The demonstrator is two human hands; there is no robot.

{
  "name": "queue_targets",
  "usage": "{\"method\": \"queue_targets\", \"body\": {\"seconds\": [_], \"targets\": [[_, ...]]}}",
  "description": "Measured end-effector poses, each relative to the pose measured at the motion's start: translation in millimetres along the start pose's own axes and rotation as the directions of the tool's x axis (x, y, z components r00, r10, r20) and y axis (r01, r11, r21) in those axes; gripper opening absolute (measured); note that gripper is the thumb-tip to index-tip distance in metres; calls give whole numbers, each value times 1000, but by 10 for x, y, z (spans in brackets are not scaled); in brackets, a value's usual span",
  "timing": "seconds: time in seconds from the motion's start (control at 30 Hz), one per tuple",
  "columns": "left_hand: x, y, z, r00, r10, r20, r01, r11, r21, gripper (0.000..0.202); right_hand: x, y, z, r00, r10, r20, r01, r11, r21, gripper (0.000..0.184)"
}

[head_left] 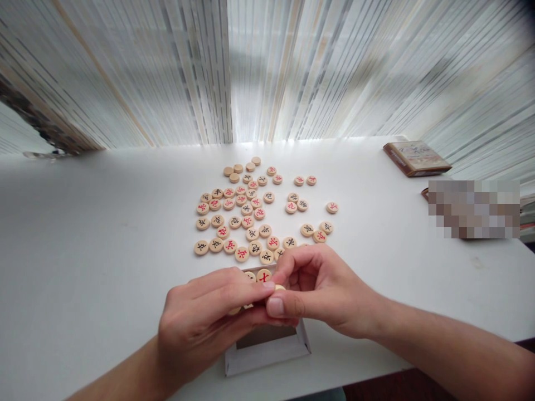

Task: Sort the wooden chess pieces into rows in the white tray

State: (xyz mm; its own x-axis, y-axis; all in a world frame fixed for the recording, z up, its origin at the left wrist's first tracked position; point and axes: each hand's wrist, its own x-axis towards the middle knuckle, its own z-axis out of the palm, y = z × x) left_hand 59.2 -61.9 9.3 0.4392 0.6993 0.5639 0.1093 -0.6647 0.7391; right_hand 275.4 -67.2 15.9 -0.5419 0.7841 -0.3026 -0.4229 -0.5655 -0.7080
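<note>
My left hand [204,312] and my right hand [326,289] meet over an open box [267,356] near the table's front edge. Between their fingertips is a round wooden xiangqi piece [280,287], mostly covered by the fingers. My right thumb and index finger close on it, and the left fingertips press at its left side. Inside the far end of the box lies a piece with a red character [263,276], beside another partly hidden one. Slivers of pale pieces show beneath the left fingers. Much of the box lies hidden under both hands.
Beyond the box, many loose xiangqi pieces [252,233] with red or black characters spread over the white table [125,234]. Several lie blank side up [234,177] at the back. A brown box [418,157] and a blurred-out item [472,210] stand at the right. Striped curtains [267,72] hang behind.
</note>
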Motion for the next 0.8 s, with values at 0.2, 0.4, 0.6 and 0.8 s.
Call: {"method": "queue_targets", "body": {"seconds": [0.2, 0.4, 0.6, 0.8], "targets": [[35, 9, 38, 1000, 0, -13, -1, 998, -60, 37, -4, -15, -3, 999, -23, 23, 23, 999, -25, 27], [21, 0, 2, 1000, 23, -5, -23, 1000, -10, 24, -2, 19, -4, 1000, -6, 14, 6, 1000, 18, 41], [4, -7, -7, 1000, 6, 15, -5, 999, -34, 28, -13, 3, -5, 999, -8, 32, 7, 1000, 24, 35], [-5, -2, 17, 999, -43, -23, 41, 994, -99, 42, -23, -51, 7, 996, -40, 74, 39, 999, 14, 23]]}}
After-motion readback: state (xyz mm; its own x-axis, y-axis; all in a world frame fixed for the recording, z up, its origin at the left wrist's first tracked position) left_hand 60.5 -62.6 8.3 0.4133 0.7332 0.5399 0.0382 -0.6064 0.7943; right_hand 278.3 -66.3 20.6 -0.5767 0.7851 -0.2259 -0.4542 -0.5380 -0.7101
